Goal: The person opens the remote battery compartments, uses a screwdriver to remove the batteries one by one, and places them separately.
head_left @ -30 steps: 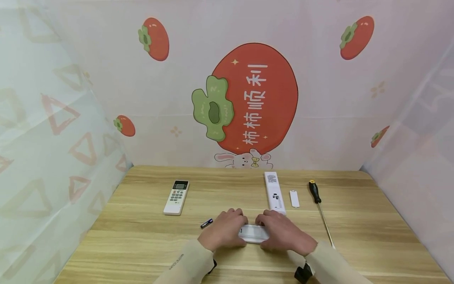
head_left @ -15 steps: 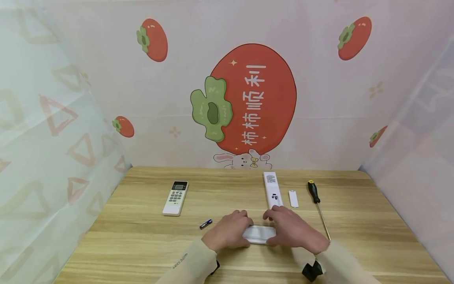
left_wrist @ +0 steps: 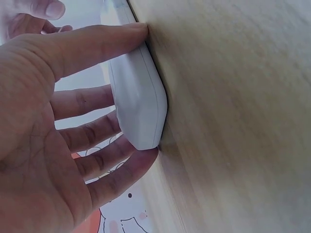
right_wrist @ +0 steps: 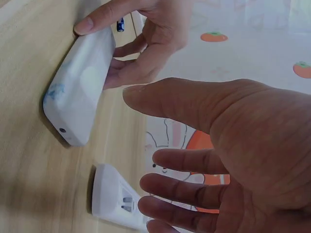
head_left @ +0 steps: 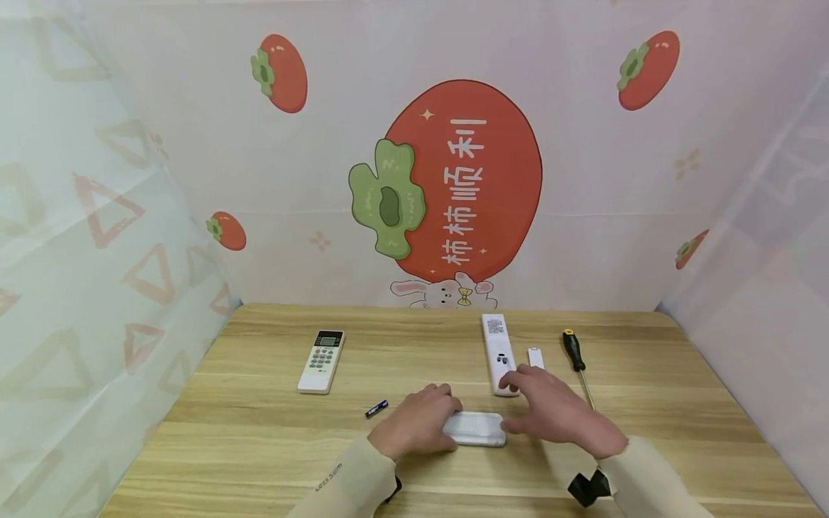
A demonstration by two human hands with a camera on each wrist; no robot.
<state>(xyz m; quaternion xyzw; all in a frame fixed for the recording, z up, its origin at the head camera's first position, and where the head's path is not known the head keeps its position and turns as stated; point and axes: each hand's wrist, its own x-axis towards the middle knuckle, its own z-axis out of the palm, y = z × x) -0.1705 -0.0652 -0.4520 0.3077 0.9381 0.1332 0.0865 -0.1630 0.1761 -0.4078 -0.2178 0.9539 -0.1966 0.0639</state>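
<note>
A white remote control [head_left: 478,429] lies crosswise on the table in front of me, its plain face up. My left hand [head_left: 419,421] grips its left end, thumb on the near edge and fingers round the far edge, as the left wrist view shows. My right hand [head_left: 550,409] is off the remote's right end, fingers spread and holding nothing. Behind the right fingers lies a second white remote [head_left: 497,352], back up, its battery compartment uncovered. A small white battery cover [head_left: 535,358] is partly hidden by the right hand.
A remote with buttons and a screen [head_left: 322,362] lies face up at the left. A small blue battery [head_left: 376,409] is left of my left hand. A black-handled screwdriver [head_left: 573,350] lies at the right, its shaft partly behind the right hand. Patterned cloth walls [head_left: 324,158] enclose the table.
Both hands held the near remote and shifted it slightly right. The right hand then let go and moved away to the right, while the left hand kept its grip.
</note>
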